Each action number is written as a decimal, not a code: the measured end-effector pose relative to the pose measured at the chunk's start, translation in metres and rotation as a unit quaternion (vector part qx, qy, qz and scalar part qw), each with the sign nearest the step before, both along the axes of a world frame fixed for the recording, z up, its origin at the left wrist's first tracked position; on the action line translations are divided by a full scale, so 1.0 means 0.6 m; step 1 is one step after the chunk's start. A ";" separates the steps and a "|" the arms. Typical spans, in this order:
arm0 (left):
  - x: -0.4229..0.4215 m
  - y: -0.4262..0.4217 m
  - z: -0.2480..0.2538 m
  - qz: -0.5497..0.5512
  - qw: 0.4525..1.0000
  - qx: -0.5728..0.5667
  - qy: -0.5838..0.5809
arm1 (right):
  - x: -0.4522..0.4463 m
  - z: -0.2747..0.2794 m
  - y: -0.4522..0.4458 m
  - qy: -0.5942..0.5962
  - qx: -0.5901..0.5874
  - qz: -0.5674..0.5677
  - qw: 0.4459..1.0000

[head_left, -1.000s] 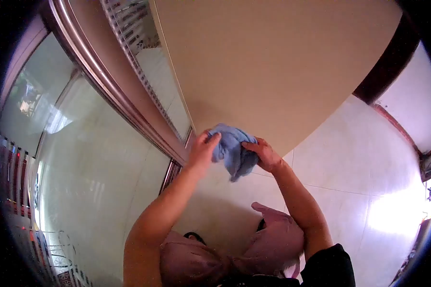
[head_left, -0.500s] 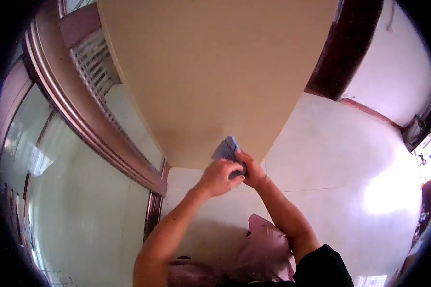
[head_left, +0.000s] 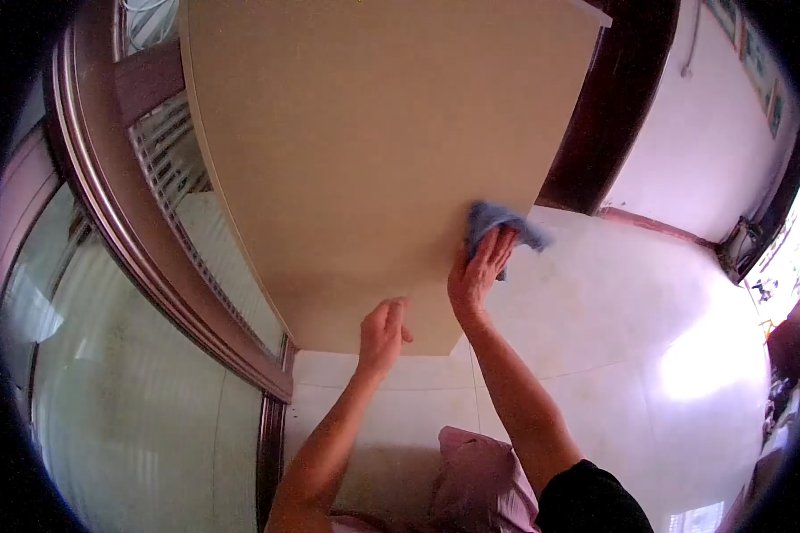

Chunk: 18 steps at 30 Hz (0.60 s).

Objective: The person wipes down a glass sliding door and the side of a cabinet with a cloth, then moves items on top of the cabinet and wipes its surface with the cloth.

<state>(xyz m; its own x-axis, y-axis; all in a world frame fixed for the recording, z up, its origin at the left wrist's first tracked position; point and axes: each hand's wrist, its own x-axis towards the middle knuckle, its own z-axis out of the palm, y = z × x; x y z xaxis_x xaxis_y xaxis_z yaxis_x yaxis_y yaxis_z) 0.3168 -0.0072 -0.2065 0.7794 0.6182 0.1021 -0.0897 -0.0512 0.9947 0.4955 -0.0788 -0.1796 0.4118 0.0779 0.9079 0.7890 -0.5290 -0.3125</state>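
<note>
My right hand (head_left: 482,274) presses a blue-grey cloth (head_left: 489,218) against the right edge of a large tan panel (head_left: 373,151). Part of the cloth spreads past the panel's edge, and a darker corner hangs below the fingers. Lower and to the left, my left hand (head_left: 383,336) is in front of the panel's lower part. It holds nothing; its fingers are loosely bent, with the thumb apart from them. Whether it touches the panel I cannot tell.
A brown-framed glass sliding door (head_left: 124,355) stands on the left. Pale floor tiles (head_left: 578,329) extend to the right. Behind the panel is a dark wooden upright (head_left: 609,115) beside a white wall (head_left: 684,133). Pink fabric (head_left: 484,484) shows below my arms.
Both hands were together on the bunched cloth. My left hand has let go and drawn left; my right hand has carried the cloth up and right, and it is now spread out.
</note>
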 end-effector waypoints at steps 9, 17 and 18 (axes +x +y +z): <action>0.022 -0.003 0.010 -0.014 0.999 -0.008 -0.038 | 0.049 0.103 -0.062 -0.120 -0.229 0.057 0.964; 0.043 -0.002 0.009 -0.008 0.997 -0.034 -0.065 | 0.022 0.321 0.034 -0.210 -0.071 0.036 0.974; 0.044 -0.003 0.016 0.013 0.995 -0.049 -0.087 | 0.017 0.305 0.051 -0.237 -0.140 0.065 0.959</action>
<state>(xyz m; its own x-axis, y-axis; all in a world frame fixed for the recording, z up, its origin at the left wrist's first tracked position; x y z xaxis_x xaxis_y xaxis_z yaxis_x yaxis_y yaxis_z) 0.3434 -0.0089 -0.1970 0.7386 0.6519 0.1720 -0.2600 0.0400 0.9648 0.5056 -0.0483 0.0031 -0.0716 0.3685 0.9269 0.8721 -0.4278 0.2374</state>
